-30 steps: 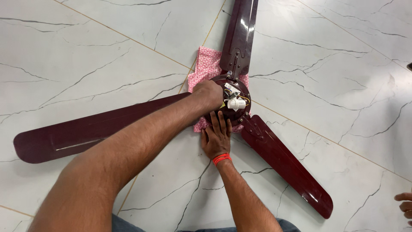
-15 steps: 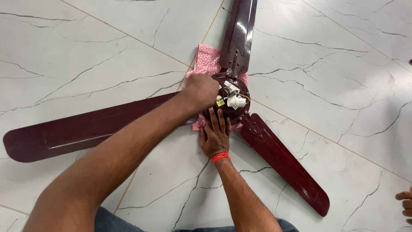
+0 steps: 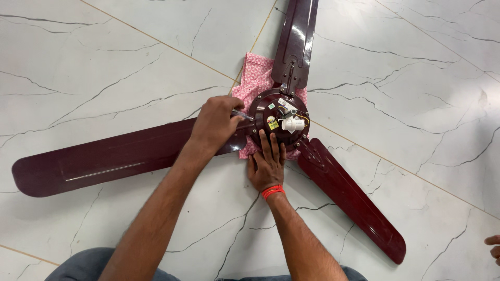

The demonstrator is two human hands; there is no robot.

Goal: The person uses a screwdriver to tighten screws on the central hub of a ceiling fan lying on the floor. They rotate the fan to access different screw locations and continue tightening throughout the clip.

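A dark maroon ceiling fan lies on the floor, its round motor hub (image 3: pixel 271 109) resting on a pink patterned cloth (image 3: pixel 255 78). Three blades spread out: one to the left (image 3: pixel 104 161), one upward (image 3: pixel 297 41), one to the lower right (image 3: pixel 354 203). My left hand (image 3: pixel 216 122) is closed around a thin metal tool (image 3: pixel 240 114) whose tip meets the hub's left rim, where the left blade joins. My right hand (image 3: pixel 266 164), with a red band at the wrist, lies flat with spread fingers against the hub's near edge. A white part and small wires (image 3: pixel 291 122) sit at the hub's centre.
The floor is white marble tile with grey veins and thin tan joints (image 3: pixel 156 41). Another person's fingers (image 3: pixel 492 248) show at the right edge. My grey-clad knees (image 3: pixel 83 265) are at the bottom of the view.
My left hand has shifted from over the hub to its left rim, and the tool tip now shows. My right hand stays pressed on the hub's near edge.
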